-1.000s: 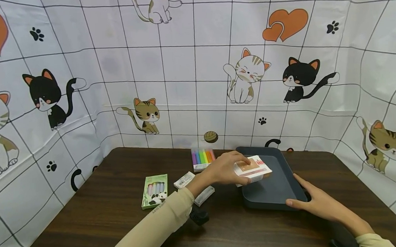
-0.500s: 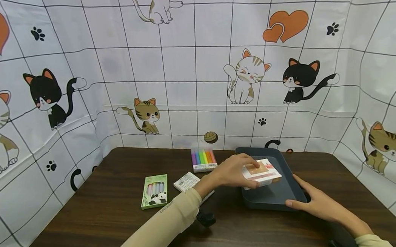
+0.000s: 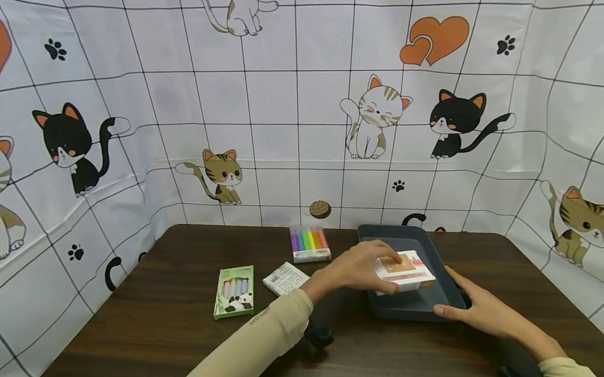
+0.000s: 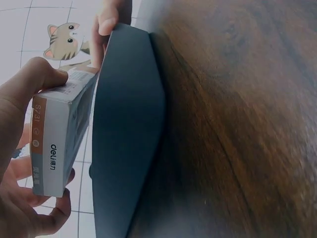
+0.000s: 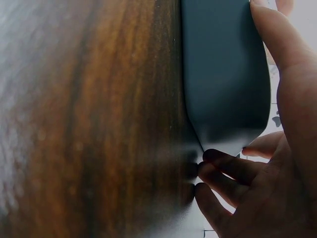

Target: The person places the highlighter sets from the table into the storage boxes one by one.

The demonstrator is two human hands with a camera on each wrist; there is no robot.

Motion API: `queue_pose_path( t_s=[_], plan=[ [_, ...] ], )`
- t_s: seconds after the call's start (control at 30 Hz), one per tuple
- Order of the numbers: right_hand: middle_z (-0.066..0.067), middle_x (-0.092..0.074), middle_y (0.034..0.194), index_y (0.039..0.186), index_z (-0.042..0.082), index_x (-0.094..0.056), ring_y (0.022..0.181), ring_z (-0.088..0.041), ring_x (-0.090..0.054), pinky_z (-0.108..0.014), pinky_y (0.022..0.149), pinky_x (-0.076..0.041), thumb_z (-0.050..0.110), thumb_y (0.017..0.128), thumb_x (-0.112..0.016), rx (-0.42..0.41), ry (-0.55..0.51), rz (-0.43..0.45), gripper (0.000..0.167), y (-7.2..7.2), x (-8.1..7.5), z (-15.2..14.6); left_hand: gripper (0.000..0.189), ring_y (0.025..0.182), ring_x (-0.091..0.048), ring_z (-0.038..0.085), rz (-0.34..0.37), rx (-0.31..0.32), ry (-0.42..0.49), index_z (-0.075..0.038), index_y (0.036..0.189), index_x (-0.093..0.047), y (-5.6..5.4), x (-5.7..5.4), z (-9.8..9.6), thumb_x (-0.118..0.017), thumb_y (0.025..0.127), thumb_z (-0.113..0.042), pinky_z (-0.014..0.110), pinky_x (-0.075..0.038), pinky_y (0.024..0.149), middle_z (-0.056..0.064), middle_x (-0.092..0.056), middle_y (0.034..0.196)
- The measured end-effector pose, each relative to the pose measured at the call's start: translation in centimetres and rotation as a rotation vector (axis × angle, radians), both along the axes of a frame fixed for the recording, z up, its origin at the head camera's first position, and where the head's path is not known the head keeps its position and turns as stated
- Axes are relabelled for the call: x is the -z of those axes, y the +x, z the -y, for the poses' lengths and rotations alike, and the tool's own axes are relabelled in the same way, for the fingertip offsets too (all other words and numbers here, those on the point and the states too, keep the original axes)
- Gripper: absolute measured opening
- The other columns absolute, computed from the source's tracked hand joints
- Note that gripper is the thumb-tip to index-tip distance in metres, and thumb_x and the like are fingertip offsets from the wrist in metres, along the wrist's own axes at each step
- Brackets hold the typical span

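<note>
In the head view my left hand (image 3: 362, 267) grips a small white-and-orange box (image 3: 406, 270) by its edges, above the dark grey-blue tray (image 3: 395, 309). The left wrist view shows "deli" and "S731" printed on this box (image 4: 52, 148), with the thumb on one end and fingers on the other. The box is tilted and hangs apart from the tray floor. At the tray's near right corner rests my right hand (image 3: 487, 306), its thumb on the near side and its extended fingers along the right side. In the right wrist view these fingers (image 5: 225, 183) touch the tray's outer wall.
Left of the tray lie a clear pack of coloured markers (image 3: 310, 245), a green box with pens and a panda printed on it (image 3: 235, 291), and a white printed box (image 3: 285, 278) partly hidden by the left arm. A cat-patterned sheet (image 3: 296, 107) hangs behind the dark wooden table (image 3: 169, 319).
My left hand has moved a little right and down with the white-and-orange box, farther over the tray. The right hand stays at the tray's corner.
</note>
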State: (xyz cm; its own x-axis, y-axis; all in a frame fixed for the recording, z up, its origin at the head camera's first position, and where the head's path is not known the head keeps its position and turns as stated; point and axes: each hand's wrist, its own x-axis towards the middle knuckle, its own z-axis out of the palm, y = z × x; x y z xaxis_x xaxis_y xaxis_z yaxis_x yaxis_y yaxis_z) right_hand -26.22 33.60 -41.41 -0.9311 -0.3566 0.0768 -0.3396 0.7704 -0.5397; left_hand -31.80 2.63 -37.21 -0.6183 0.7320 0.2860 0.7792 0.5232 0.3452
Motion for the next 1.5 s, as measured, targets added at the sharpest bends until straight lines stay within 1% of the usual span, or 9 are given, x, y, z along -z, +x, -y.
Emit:
queue_pose_path(
  t_s=[0.17,0.33,0.57,0.73,0.97,1.13,1.27,1.4,1.5],
  plan=[
    [-0.037,-0.028,0.154,0.162,0.001,-0.016,0.131,-0.059,-0.038,-0.069,0.091,-0.040,0.044,0.094,-0.072,-0.014,-0.016,-0.002,0.098,0.0,-0.1,0.0,0.056,0.115,-0.049,0.009,0.027,0.024,0.012,-0.024,0.132,-0.069,0.0,-0.1,-0.5,-0.077,0.085,-0.052,0.019,-0.040,0.086,-0.004,-0.057,0.139],
    [-0.037,-0.028,0.154,0.162,0.001,-0.016,0.132,-0.060,-0.036,-0.073,0.091,-0.039,0.044,0.093,-0.072,-0.012,-0.012,-0.003,0.098,-0.1,-0.1,0.0,0.056,0.118,-0.048,0.009,0.036,0.059,0.012,-0.024,0.133,-0.067,-0.2,-0.1,-1.0,-0.077,0.086,-0.051,0.022,-0.039,0.092,-0.005,-0.056,0.139],
    [-0.039,-0.029,0.153,0.161,0.000,-0.018,0.131,-0.061,-0.036,-0.074,0.091,-0.038,0.046,0.093,-0.072,-0.005,0.001,-0.003,0.099,-0.1,0.0,0.0,0.055,0.121,-0.047,0.009,0.063,0.085,-0.042,-0.024,0.134,-0.068,-0.3,0.1,-1.2,-0.078,0.086,-0.050,0.022,-0.037,0.095,-0.006,-0.057,0.138],
    [-0.038,-0.029,0.153,0.162,0.002,-0.018,0.131,-0.060,-0.038,-0.072,0.090,-0.040,0.046,0.092,-0.073,-0.003,0.003,-0.009,0.099,-0.2,0.0,-0.1,0.052,0.120,-0.047,0.007,0.080,0.111,-0.030,-0.023,0.132,-0.069,-0.3,0.1,-1.1,-0.077,0.087,-0.047,0.022,-0.038,0.096,-0.006,-0.057,0.137],
    [-0.038,-0.031,0.152,0.161,0.000,-0.019,0.130,-0.057,-0.040,-0.069,0.090,-0.041,0.048,0.092,-0.072,0.009,0.023,-0.012,0.100,-0.2,0.2,-0.1,0.045,0.131,-0.045,0.010,0.093,0.092,0.002,-0.025,0.131,-0.069,-0.4,0.0,-0.8,-0.071,0.093,-0.049,0.033,-0.039,0.105,-0.005,-0.052,0.143],
    [-0.038,-0.030,0.152,0.161,0.000,-0.019,0.130,-0.058,-0.040,-0.070,0.090,-0.040,0.048,0.092,-0.072,0.019,0.024,0.006,0.100,0.0,0.3,-0.1,0.045,0.128,-0.047,0.009,0.116,0.116,0.004,-0.023,0.131,-0.068,-0.5,0.2,-0.8,-0.071,0.093,-0.047,0.028,-0.041,0.102,-0.005,-0.051,0.143],
    [-0.038,-0.028,0.153,0.162,0.001,-0.017,0.131,-0.060,-0.037,-0.071,0.090,-0.040,0.048,0.092,-0.072,0.011,0.012,0.004,0.100,0.1,0.2,-0.1,0.044,0.125,-0.050,0.010,0.112,0.131,-0.007,-0.022,0.132,-0.069,-0.5,0.1,-0.7,-0.070,0.095,-0.046,0.025,-0.042,0.098,-0.004,-0.051,0.144],
    [-0.039,-0.027,0.154,0.162,0.002,-0.017,0.133,-0.061,-0.035,-0.072,0.090,-0.039,0.048,0.093,-0.072,0.006,0.006,-0.002,0.100,0.0,0.1,-0.1,0.042,0.122,-0.052,0.009,0.101,0.122,-0.016,-0.021,0.130,-0.070,-0.4,0.0,-0.7,-0.070,0.095,-0.045,0.023,-0.043,0.096,-0.004,-0.052,0.143],
    [-0.038,-0.027,0.154,0.162,0.001,-0.017,0.133,-0.060,-0.034,-0.072,0.091,-0.038,0.048,0.092,-0.072,0.008,0.010,-0.005,0.101,0.0,0.1,-0.2,0.041,0.123,-0.052,0.010,0.096,0.109,-0.029,-0.022,0.129,-0.070,-0.4,0.1,-0.6,-0.069,0.095,-0.045,0.023,-0.043,0.096,-0.004,-0.052,0.143]
  ],
)
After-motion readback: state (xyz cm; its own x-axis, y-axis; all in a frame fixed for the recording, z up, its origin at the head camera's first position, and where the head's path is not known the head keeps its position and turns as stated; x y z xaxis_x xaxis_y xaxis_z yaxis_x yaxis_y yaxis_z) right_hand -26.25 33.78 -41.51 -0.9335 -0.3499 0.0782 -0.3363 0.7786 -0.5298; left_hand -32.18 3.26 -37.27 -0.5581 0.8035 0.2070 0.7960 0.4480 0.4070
